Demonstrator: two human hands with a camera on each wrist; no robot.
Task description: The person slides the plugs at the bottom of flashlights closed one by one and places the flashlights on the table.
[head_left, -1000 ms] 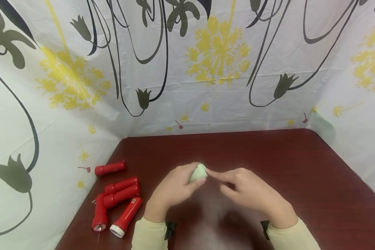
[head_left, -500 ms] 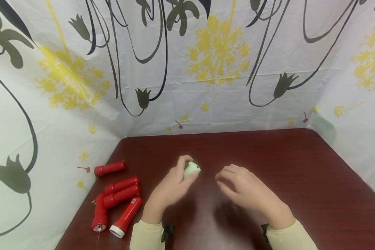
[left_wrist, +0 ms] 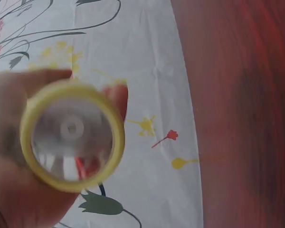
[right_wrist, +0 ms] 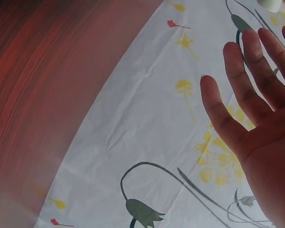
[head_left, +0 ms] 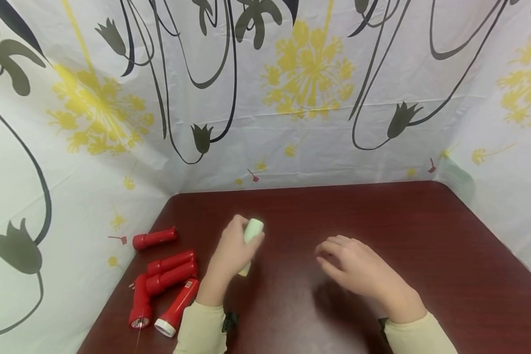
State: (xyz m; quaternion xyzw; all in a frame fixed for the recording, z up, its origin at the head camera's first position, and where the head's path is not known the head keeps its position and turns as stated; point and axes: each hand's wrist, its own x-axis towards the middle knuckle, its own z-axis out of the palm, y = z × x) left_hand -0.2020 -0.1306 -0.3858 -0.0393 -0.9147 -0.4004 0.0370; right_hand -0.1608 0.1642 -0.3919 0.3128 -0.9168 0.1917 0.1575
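A pale green flashlight [head_left: 253, 229] is in my left hand [head_left: 230, 249], whose fingers and thumb wrap its body above the table. In the left wrist view the flashlight's round lens end, with a yellow rim [left_wrist: 119, 137] and a shiny reflector inside, faces the camera. My right hand [head_left: 356, 265] holds nothing and hovers over the table to the right, its fingers loosely bent. The right wrist view shows that hand's palm [right_wrist: 270, 156] with its fingers spread. A pale end of the flashlight [right_wrist: 270, 4] peeks in at that view's top edge.
Several red flashlights lie at the left of the dark red table [head_left: 318, 211]: one alone [head_left: 155, 239], a cluster with one on top [head_left: 172, 278], and one with a white head [head_left: 177, 307]. A white patterned sheet [head_left: 292, 147] stands round the table's back and sides.
My left hand has moved left with the pale green flashlight and turned it, so its length now shows. The right hand, earlier touching the flashlight with its index finger, has drawn away to the right.
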